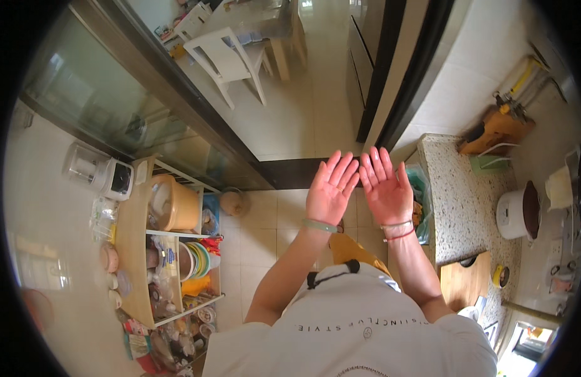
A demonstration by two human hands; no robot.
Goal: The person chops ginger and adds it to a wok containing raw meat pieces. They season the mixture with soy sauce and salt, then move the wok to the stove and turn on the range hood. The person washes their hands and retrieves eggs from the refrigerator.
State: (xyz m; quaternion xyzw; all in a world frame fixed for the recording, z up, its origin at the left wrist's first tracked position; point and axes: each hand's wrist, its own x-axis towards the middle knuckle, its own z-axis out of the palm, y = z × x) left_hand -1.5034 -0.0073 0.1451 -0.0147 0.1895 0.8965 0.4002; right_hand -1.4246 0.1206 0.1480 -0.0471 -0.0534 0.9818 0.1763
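Both of my arms reach forward, palms turned up and side by side in front of my body. My left hand [329, 190] lies open with its fingers stretched out and holds nothing; a pale green bangle [320, 225] circles its wrist. Just to its right, my right hand [389, 191] is open too, fingers extended and palm bare, with a thin red bracelet [400, 235] at the wrist. A small gap separates the two hands. Beneath and beside the right hand, a green-lined bin [422, 182] stands against the counter, partly hidden by that hand and wrist.
A shelf unit [136, 245] with a tan bucket [174, 204], plates and packets stands at left, a blender [96, 173] on top. At right, a speckled counter [444, 182] bears a rice cooker [515, 213] and cutting board [463, 283]. Ahead, a doorway opens toward a white chair [231, 66].
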